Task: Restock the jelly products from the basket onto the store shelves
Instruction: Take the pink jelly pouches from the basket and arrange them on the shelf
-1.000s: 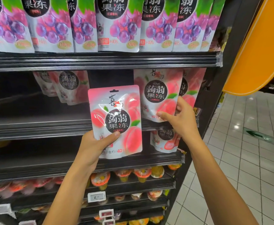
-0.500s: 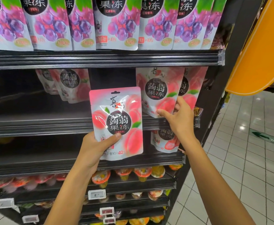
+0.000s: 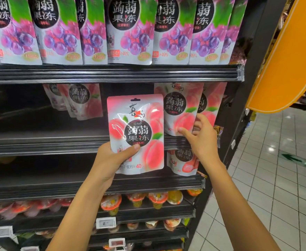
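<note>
Firmly, my left hand [image 3: 110, 160] grips a peach jelly pouch [image 3: 139, 127] by its lower left corner, thumb across the front and fingers hidden behind. The pouch is upright at the centre of the frame, in front of the shelf edge [image 3: 39, 142] and not resting on it.

Just right of centre, my right hand [image 3: 203, 140] touches the standing pouch [image 3: 179, 109] on that shelf. The thumb lies on its lower front and the fingers curve at its right edge, over a second pouch [image 3: 213, 105] behind it. I cannot tell whether they pinch it or only rest there.

More peach pouches [image 3: 83, 102] lean at the back of the shelf, left of centre. One lower pouch [image 3: 181, 163] stands below my right wrist. Grape pouches [image 3: 130, 33] line the top of the frame. Jelly cups [image 3: 157, 198] and a price tag [image 3: 106, 222] fill the lower rows. White floor tiles [image 3: 275, 178] fill the lower right, under an orange panel [image 3: 284, 60] at the upper right.
</note>
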A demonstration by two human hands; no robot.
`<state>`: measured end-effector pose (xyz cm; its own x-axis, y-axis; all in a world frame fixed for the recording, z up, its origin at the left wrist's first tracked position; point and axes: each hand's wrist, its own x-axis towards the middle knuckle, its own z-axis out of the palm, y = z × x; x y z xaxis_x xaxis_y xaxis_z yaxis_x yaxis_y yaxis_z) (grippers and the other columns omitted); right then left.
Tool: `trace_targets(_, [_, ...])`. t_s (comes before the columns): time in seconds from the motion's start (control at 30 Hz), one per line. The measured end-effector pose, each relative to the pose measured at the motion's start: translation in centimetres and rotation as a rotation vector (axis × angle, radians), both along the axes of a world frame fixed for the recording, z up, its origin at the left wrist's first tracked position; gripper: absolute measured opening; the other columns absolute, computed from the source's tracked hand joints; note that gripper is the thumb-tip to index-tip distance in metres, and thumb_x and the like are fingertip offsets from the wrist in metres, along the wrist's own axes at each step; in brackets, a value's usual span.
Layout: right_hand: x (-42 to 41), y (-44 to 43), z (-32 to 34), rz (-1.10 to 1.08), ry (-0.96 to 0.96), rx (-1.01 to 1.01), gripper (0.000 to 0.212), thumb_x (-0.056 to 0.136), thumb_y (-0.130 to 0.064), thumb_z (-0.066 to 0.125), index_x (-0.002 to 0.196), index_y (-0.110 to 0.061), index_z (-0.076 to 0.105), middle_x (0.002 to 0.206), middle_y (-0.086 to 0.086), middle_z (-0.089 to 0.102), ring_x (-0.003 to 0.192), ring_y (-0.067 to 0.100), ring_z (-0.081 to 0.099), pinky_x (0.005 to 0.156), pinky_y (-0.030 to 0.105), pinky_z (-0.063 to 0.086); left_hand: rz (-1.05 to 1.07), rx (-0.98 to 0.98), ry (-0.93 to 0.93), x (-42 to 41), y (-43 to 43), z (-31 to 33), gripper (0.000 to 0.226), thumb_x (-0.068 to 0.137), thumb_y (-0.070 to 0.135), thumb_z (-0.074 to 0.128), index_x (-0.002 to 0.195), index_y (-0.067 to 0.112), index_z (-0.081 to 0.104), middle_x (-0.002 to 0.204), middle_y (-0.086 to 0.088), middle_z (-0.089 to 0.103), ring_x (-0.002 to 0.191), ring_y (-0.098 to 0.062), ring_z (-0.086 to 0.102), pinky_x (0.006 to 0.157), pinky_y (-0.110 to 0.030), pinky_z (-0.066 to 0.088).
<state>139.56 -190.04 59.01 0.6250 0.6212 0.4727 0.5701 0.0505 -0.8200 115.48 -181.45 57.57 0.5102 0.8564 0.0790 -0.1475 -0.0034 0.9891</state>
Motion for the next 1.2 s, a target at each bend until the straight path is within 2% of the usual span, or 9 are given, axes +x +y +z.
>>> trace_targets(0.2, [-1.9,-1.5,-0.3,-0.261,-0.281,0.271,0.018,0.087,-0.018,0.073,0.103,-0.016,0.065,0.087,-0.008,0.064,0.076,0.011,0.058,0.073,0.023,0.049,-0.015,0.011,-0.004,0.5,0.1,0.5,0.046,0.057,0.044,0.089,0.097,0.028,0.076,0.100,-0.004,0.077,0.092,-0.022,0.075,0.070,-0.030,0.060])
trace_targets(0.37, [-4.9,-1.7,0.2,0.201,0.077,0.058,0.018,0.087,-0.043,0.069,0.099,-0.031,0.067,0.089,-0.014,0.070,0.084,-0.002,0.065,0.071,0.009,0.050,-0.015,0.025,-0.032,1.3,0.3,1.3,0.045,0.059,0.041,0.090,0.097,0.022,0.077,0.098,-0.005,0.078,0.089,-0.020,0.075,0.067,-0.025,0.059])
trace_targets(0.5, [-6.3,-1.1,0.1,0.450,0.234,-0.015,0.021,0.083,-0.026,0.077,0.102,-0.021,0.070,0.093,-0.006,0.077,0.088,0.009,0.073,0.075,0.025,0.059,-0.027,0.047,-0.075,1.9,0.0,2.1,0.054,0.064,0.036,0.086,0.111,0.016,0.071,0.103,-0.005,0.077,0.093,-0.021,0.074,0.069,-0.025,0.058])
trace_targets(0.63, [-6.1,-0.4,0.8,0.421,0.344,0.123,0.019,0.081,-0.014,0.079,0.097,-0.022,0.072,0.090,-0.005,0.078,0.086,0.012,0.074,0.073,0.024,0.060,0.117,0.113,-0.105,2.1,-0.4,2.8,0.059,0.073,0.043,0.076,0.123,0.014,0.060,0.106,0.001,0.073,0.094,-0.013,0.071,0.070,-0.019,0.056])
trace_targets(0.77, [-5.7,0.9,1.8,0.283,0.319,0.143,0.020,0.080,-0.022,0.080,0.099,-0.018,0.072,0.091,-0.006,0.077,0.089,0.009,0.072,0.079,0.028,0.058,0.412,0.495,0.003,1.9,-1.5,2.2,0.046,0.089,0.032,0.069,0.129,0.026,0.047,0.124,0.012,0.053,0.113,-0.002,0.055,0.090,-0.016,0.049])
trace_targets(0.9, [-6.1,2.7,2.4,0.203,0.218,0.163,0.015,0.081,-0.017,0.079,0.091,-0.019,0.069,0.087,-0.003,0.075,0.086,0.016,0.072,0.083,0.042,0.058,0.318,0.718,0.142,2.9,-2.1,1.6,0.032,0.096,0.027,0.059,0.127,0.028,0.056,0.131,0.012,0.047,0.125,-0.004,0.047,0.104,-0.025,0.041])
trace_targets(1.0, [-6.6,3.7,1.8,0.216,0.182,0.148,0.013,0.084,-0.014,0.075,0.094,-0.012,0.066,0.090,0.005,0.074,0.088,0.024,0.071,0.084,0.048,0.056,0.279,0.744,0.256,3.9,-2.0,1.0,0.033,0.098,0.028,0.055,0.131,0.031,0.056,0.144,0.009,0.039,0.137,-0.001,0.032,0.108,-0.013,0.029])
trace_targets(1.07, [-6.6,3.9,1.1,0.219,0.170,0.132,0.020,0.087,-0.018,0.073,0.103,-0.009,0.065,0.097,0.005,0.073,0.095,0.021,0.070,0.087,0.046,0.056,0.297,0.769,0.308,4.2,-1.9,0.6,0.033,0.099,0.029,0.053,0.132,0.034,0.054,0.148,0.011,0.035,0.138,-0.003,0.028,0.101,-0.002,0.022])
trace_targets(1.2, [-6.0,3.0,0.1,0.145,0.139,0.105,0.041,0.088,-0.024,0.073,0.125,-0.014,0.061,0.109,-0.004,0.069,0.102,0.006,0.066,0.090,0.024,0.055,0.326,0.802,0.346,4.3,-1.3,-0.1,0.034,0.100,0.026,0.051,0.134,0.029,0.055,0.150,0.014,0.034,0.137,-0.002,0.029,0.104,-0.010,0.024])
